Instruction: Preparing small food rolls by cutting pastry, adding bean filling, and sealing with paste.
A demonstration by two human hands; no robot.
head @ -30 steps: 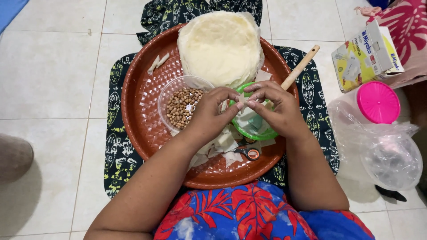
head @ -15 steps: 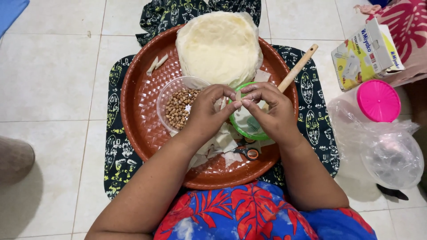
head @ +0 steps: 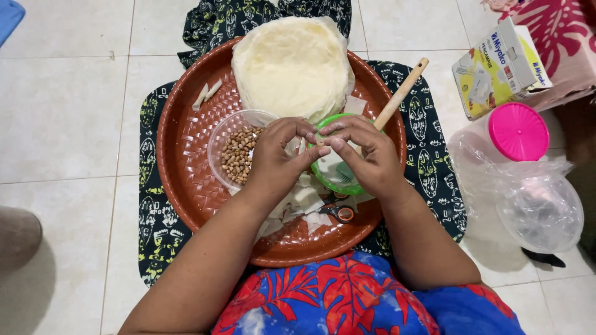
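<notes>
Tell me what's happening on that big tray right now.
A person sits on the tiled floor over a round brown woven tray. The left hand and right hand meet fingertip to fingertip above a green bowl, pinching something small and pale that I can't make out. A clear bowl of peanuts sits beside the left hand, a stack of thin pale wrappers lies at the tray's far side, and a wooden stick leans over the rim.

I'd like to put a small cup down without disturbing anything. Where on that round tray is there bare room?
The woven tray is bare along its left side, between the rim and the clear bowl of peanuts, below two pastry strips. The middle is crowded: both hands, left and right, meet over the green bowl, with wrapper scraps and scissors beneath.
</notes>
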